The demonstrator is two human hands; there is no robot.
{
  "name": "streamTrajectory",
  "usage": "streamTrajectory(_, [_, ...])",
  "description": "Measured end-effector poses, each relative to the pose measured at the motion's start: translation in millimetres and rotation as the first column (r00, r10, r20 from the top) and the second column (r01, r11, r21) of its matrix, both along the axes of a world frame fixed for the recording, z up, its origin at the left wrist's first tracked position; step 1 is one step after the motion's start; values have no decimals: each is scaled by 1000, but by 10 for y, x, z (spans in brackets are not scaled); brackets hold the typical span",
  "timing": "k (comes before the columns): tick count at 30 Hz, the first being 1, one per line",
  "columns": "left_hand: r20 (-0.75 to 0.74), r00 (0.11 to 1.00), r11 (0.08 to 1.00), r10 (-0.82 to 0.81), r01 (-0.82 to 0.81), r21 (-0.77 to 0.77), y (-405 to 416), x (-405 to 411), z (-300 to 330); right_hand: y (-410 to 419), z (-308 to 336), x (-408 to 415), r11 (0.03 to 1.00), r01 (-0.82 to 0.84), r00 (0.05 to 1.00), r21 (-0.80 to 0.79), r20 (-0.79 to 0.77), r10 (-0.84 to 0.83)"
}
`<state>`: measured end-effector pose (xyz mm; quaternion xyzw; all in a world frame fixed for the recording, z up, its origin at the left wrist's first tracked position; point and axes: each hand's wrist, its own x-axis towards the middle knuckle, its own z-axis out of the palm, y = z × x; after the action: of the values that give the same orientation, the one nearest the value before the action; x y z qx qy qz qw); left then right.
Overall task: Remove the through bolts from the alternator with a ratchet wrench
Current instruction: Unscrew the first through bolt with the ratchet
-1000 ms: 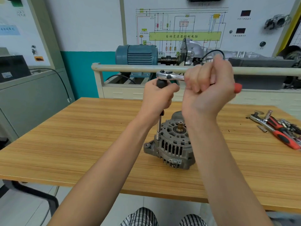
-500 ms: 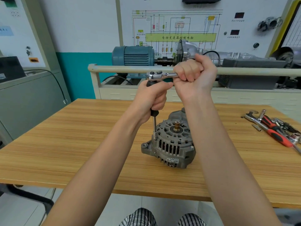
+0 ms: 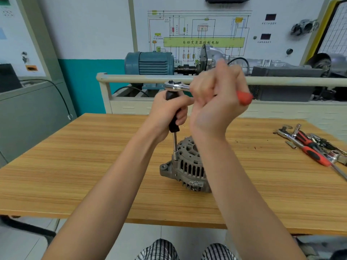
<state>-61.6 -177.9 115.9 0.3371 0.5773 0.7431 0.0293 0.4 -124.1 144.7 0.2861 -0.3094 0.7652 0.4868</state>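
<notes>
Spare tools [image 3: 311,147] on wooden table [image 3: 75,166]

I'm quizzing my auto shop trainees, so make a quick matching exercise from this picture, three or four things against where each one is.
Things:
1. ratchet wrench
2. alternator
3. spare tools
4. blue motor

Places:
A. far right of the table
B. behind the rail, by the wall
C. held above the table by the right hand
D. standing mid-table

Pairs: 1-C, 2-D, 3-A, 4-B
</notes>
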Motion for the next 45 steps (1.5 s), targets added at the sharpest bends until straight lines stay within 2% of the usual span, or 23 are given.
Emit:
streamTrajectory(2, [4, 988, 988, -157, 157, 5, -89, -94, 13, 195, 83, -39, 970, -232, 964, -73, 116, 239])
streamTrajectory(5, [-6, 958, 958, -286, 286, -10, -97, -111, 17, 411, 110, -167, 818, -530, 803, -223, 179, 569])
streamTrajectory(8, [19, 951, 951, -308, 308, -24, -74, -58, 68, 551, 163, -320, 674, -655, 656, -341, 185, 732])
streamTrajectory(11, [45, 960, 960, -278, 279, -35, -27, -33, 75, 614, 165, -424, 590, -692, 584, -416, 158, 796])
streamTrajectory(13, [62, 975, 977, -212, 214, -25, 8, -20, 70, 619, 168, -405, 597, -678, 599, -429, 149, 787])
streamTrajectory(16, [76, 997, 1000, -29, 28, 7, 58, 13, 60, 560, 110, -248, 727, -586, 734, -358, 145, 664])
streamTrajectory(18, [77, 994, 997, 78, -79, 8, 90, 35, 56, 410, 12, -97, 893, -402, 892, -203, 134, 432])
streamTrajectory(20, [63, 987, 989, 150, -149, -17, 130, 66, 62, 191, -107, 26, 998, -45, 998, -47, 29, 47])
streamTrajectory(22, [38, 975, 976, 217, -216, -20, 172, 119, 79, 5, -192, 98, 956, 283, 957, 81, -90, -276])
streamTrajectory(23, [29, 974, 974, 226, -226, -11, 180, 143, 85, -55, -216, 119, 918, 377, 924, 126, -125, -362])
streamTrajectory(25, [25, 977, 977, 214, -214, 11, 174, 159, 87, -93, -223, 133, 879, 446, 894, 171, -145, -425])
streamTrajectory(27, [41, 978, 978, 206, -207, 2, 128, 108, 60, -48, -179, 119, 913, 373, 925, 163, -142, -353])
streamTrajectory(29, [21, 996, 996, 90, -89, -7, 59, 53, 27, 65, -105, 88, 982, 158, 983, 107, -111, -146])
streamTrajectory(31, [2, 999, 999, -39, 39, -9, 4, 17, 10, 221, -20, 51, 993, -113, 993, 40, -18, 114])
streamTrajectory(34, [17, 984, 983, -180, 180, -35, -52, -9, 5, 450, 53, -40, 881, -455, 872, -131, 132, 471])
streamTrajectory(37, [35, 972, 970, -231, 233, -74, -49, -6, 12, 594, 86, -156, 736, -614, 737, -286, 125, 664])
streamTrajectory(39, [48, 977, 973, -207, 210, -96, -13, -13, 19, 637, 94, -216, 695, -631, 708, -345, 110, 698])
streamTrajectory(41, [63, 987, 984, -147, 152, -97, 33, -14, 21, 637, 89, -214, 696, -619, 718, -364, 96, 689])
streamTrajectory(43, [77, 995, 994, -64, 70, -89, 78, -3, 23, 603, 56, -153, 766, -553, 782, -326, 114, 613])
streamTrajectory(45, [89, 996, 996, 24, -16, -83, 119, 10, 26, 494, -25, -60, 904, -379, 901, -198, 142, 409])
